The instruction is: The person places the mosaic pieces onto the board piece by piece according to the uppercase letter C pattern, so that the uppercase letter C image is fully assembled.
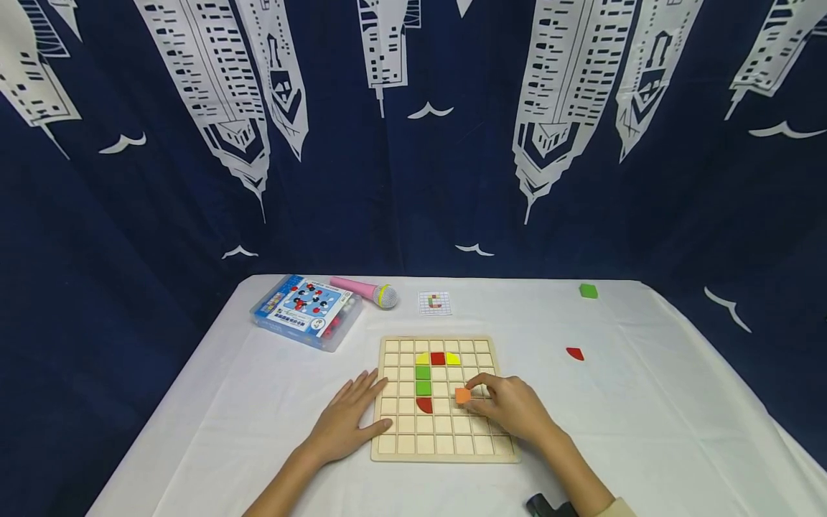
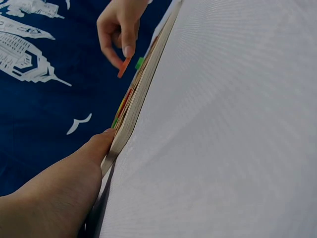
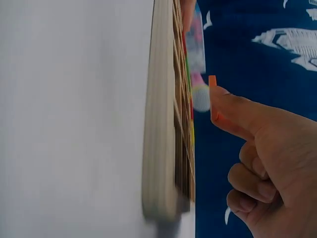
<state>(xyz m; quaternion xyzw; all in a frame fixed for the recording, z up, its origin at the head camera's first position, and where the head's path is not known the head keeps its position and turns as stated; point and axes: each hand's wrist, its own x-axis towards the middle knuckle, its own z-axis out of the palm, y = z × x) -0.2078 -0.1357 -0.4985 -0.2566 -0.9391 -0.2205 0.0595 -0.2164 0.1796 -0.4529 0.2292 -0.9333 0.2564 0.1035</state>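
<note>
The right hand (image 1: 513,408) pinches an orange tile (image 1: 462,395) between thumb and forefinger, the other fingers (image 3: 250,173) curled loosely toward the palm. The tile sits at the very tips of those fingers, jutting past them to the left in the head view. It hovers just above the wooden grid board (image 1: 400,445), over the squares to the right of the coloured pieces, not yet seated in a cell. In the right wrist view the tile (image 3: 213,96) shows edge-on, thin and flat, its face roughly parallel to the board's surface and clear of it. It looks square, so no long axis stands out.

The left hand (image 1: 345,420) lies flat on the white table (image 1: 646,431), fingers straight and slightly spread, their tips resting against the board's left edge; it holds nothing.

The board sits near the front edge of the table, about midway along it. In its cells lie two yellow pieces (image 1: 423,358) flanking a red square (image 1: 438,358), two green squares (image 1: 423,380) below, and a red quarter-round (image 1: 424,406) under those.

Toward the back edge lie a small pattern card (image 1: 435,303), a pink microphone (image 1: 365,291) and a clear plastic game box (image 1: 306,310). A loose green tile (image 1: 588,291) rests near the back right corner, a loose red piece (image 1: 574,353) nearer the board.
</note>
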